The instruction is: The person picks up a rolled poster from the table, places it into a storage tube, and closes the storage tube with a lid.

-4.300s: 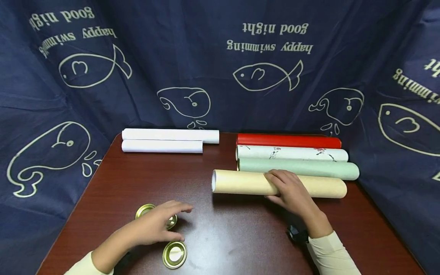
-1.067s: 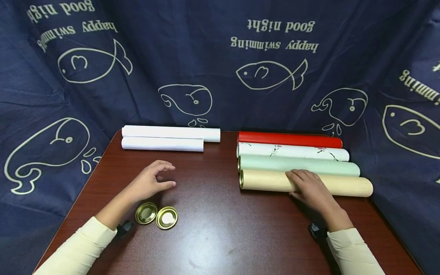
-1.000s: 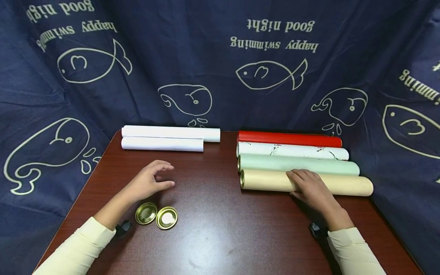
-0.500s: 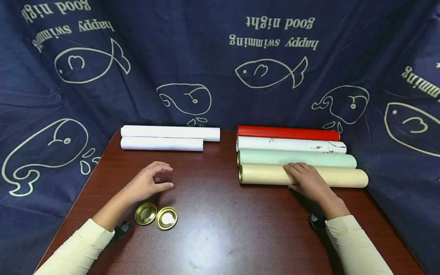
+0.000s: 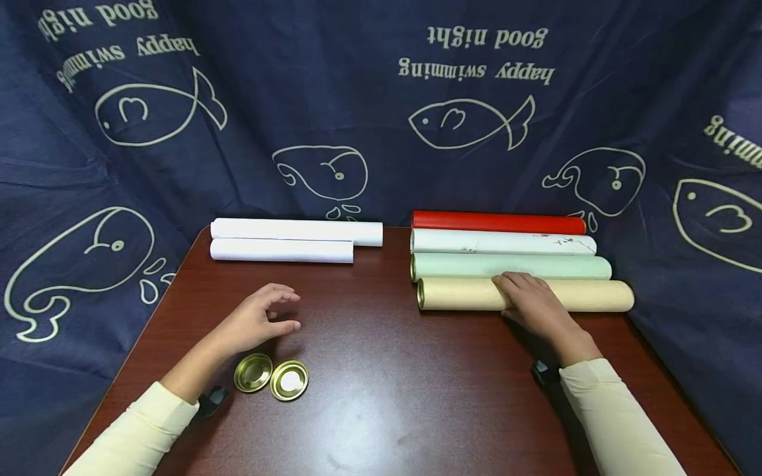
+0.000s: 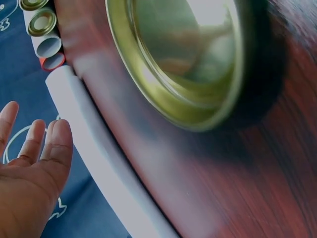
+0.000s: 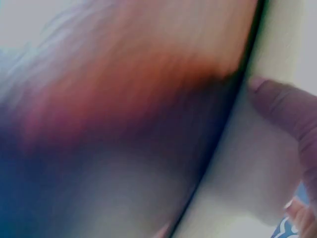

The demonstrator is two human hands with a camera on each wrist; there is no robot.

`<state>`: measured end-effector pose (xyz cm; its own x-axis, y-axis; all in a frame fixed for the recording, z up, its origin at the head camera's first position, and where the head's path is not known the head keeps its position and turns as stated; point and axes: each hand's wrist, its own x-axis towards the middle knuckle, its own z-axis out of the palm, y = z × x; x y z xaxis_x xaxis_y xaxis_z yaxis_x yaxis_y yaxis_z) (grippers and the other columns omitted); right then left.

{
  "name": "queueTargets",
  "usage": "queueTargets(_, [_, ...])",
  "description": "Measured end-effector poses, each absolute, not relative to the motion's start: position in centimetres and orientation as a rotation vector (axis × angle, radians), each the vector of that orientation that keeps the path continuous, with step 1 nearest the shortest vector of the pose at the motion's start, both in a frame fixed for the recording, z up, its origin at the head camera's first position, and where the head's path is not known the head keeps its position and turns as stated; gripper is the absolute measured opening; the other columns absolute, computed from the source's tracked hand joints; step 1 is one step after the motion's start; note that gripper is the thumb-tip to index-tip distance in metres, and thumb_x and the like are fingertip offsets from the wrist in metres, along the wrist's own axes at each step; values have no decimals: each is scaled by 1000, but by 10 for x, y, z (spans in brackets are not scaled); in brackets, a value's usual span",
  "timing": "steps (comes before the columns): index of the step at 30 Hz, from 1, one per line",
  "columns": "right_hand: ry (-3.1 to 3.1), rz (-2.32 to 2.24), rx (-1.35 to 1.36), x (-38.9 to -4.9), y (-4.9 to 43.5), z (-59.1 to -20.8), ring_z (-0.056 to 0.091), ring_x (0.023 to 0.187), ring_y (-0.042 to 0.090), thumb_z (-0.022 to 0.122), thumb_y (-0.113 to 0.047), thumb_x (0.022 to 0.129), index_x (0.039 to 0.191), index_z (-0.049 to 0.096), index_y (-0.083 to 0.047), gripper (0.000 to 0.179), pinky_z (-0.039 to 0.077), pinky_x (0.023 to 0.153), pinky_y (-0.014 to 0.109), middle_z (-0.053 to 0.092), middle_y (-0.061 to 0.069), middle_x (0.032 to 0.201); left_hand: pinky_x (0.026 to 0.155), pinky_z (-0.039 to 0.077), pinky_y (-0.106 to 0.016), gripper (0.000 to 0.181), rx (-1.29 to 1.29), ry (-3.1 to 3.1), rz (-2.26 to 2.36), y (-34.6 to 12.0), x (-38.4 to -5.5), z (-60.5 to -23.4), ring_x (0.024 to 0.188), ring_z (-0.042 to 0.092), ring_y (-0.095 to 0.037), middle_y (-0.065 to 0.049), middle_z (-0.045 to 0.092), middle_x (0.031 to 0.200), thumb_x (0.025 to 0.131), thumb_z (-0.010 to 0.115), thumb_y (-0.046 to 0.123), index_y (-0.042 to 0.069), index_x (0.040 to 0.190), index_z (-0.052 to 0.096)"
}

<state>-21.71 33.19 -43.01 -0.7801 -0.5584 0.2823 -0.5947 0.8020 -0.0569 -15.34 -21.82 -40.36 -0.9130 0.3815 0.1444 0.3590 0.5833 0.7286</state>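
Observation:
My right hand (image 5: pixel 536 307) grips a cream cardboard tube (image 5: pixel 586 295) around its middle, fingers over the top and thumb against the near side. In the right wrist view the thumb (image 7: pixel 285 106) presses on the tube's pale wall. A gold cap sits in the tube's left end. Behind it, side by side, lie a mint green tube (image 5: pixel 458 266), a white floral tube (image 5: pixel 500 242) and a red tube (image 5: pixel 500 222). My left hand (image 5: pixel 253 324) hovers with loosely bent fingers and holds nothing. Beneath its wrist are two gold metal lids, one left (image 5: pixel 253 373) and one right (image 5: pixel 289 381).
Two white paper rolls, a longer one (image 5: pixel 297 229) behind a shorter one (image 5: pixel 280 250), lie at the back left of the dark wooden table (image 5: pixel 381 370). A navy curtain (image 5: pixel 381 119) with fish prints hangs around the back and sides.
The cream tube went right, against the row, and its left end gained a gold cap; one lid left the table. Lately my right hand pushed the whole row back. My left hand stays still.

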Motion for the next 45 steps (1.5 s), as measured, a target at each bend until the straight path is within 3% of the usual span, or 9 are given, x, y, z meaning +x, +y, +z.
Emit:
queueTargets(8, [-2791,265,810,-215,325,-413,48,119,46,89,-23,73,136,51,-1,77,39,94,65,52,24,129,86,52,-52,46,617,2779,1250,-226,-167,-405,116,54,-39,-16,55,129,84,81,17,1,123,63])
queueTargets(13, [-2820,360,812,-221,319,-397,46,122,48,80,-28,84,134,53,3,65,37,99,64,50,26,133,92,49,-56,47,573,2829,1164,-233,-194,-407,118,52,-40,-20,55,126,86,79,17,-4,124,61])
queueTargets(21, [-2962,577,669,-266,314,-378,40,128,50,69,-29,95,136,50,9,59,32,105,62,45,31,139,105,35,-56,48,389,3065,812,-242,-249,-405,125,43,-45,-26,49,132,91,71,20,-4,130,57])
queueTargets(28, [-3083,606,508,-304,308,-375,41,126,50,62,-28,98,133,50,12,54,30,105,61,49,34,133,102,35,-62,46,371,3237,540,-249,-275,-408,130,37,-48,-27,45,137,89,70,17,-2,129,58])
queueTargets(33, [-3124,554,431,-321,300,-379,43,121,48,60,-34,99,125,54,12,53,24,105,59,55,33,124,100,37,-62,49,378,3208,444,-251,-283,-415,127,41,-46,-26,45,138,90,69,20,0,133,55])
queueTargets(38, [-3150,589,433,-332,285,-386,40,125,46,57,-38,99,131,52,11,58,19,107,57,53,31,130,92,41,-62,54,364,3178,341,-252,-280,-417,118,44,-45,-24,49,133,91,69,22,2,138,53])
queueTargets(45, [-3198,542,438,-337,262,-388,39,126,49,61,-37,97,136,49,7,60,28,104,60,49,31,134,90,41,-59,49,382,3170,303,-254,-272,-416,116,43,-41,-21,53,125,90,74,22,3,133,60])
